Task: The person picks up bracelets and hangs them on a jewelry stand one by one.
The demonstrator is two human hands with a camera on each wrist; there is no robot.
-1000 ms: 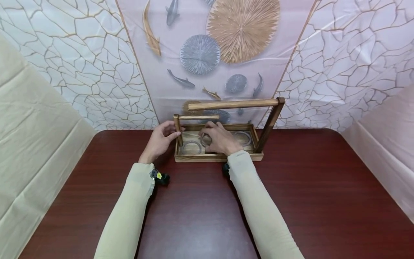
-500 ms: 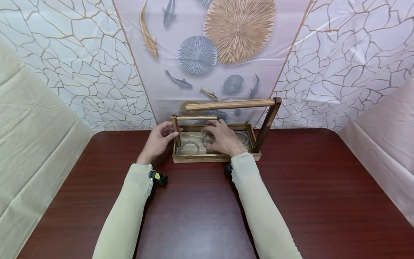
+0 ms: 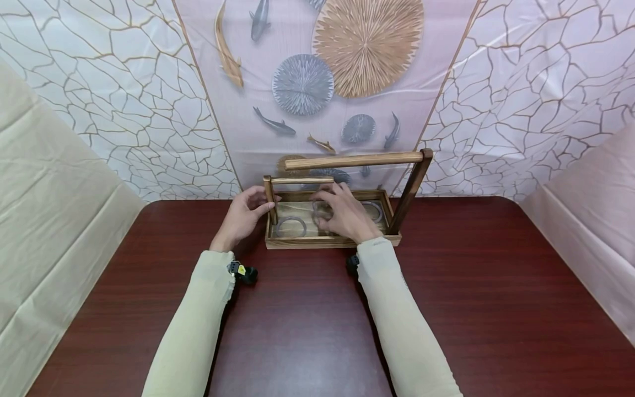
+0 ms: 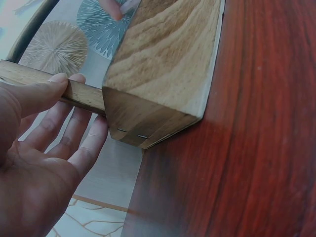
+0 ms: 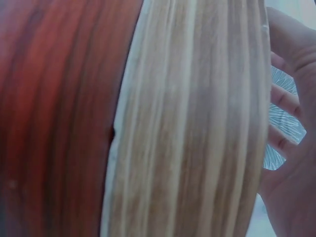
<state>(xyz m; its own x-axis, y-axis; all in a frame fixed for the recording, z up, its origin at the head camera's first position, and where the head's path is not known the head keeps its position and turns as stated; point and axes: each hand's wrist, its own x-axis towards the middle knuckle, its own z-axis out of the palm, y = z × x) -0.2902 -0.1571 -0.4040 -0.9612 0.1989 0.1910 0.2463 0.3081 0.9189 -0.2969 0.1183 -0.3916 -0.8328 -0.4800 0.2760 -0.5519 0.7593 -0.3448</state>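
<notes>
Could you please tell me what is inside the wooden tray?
There is a grey left ring, a grey middle ring and a grey right ring. The right hand partly covers the latter two; anything beneath it is hidden.

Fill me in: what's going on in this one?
A person is handling a wooden tray on a red-brown table. The left hand holds its left post. The right hand is over the tray, fingers curled around a clear round piece; whether that is lifted is unclear. Two similar rounds lie inside, left and right.
</notes>
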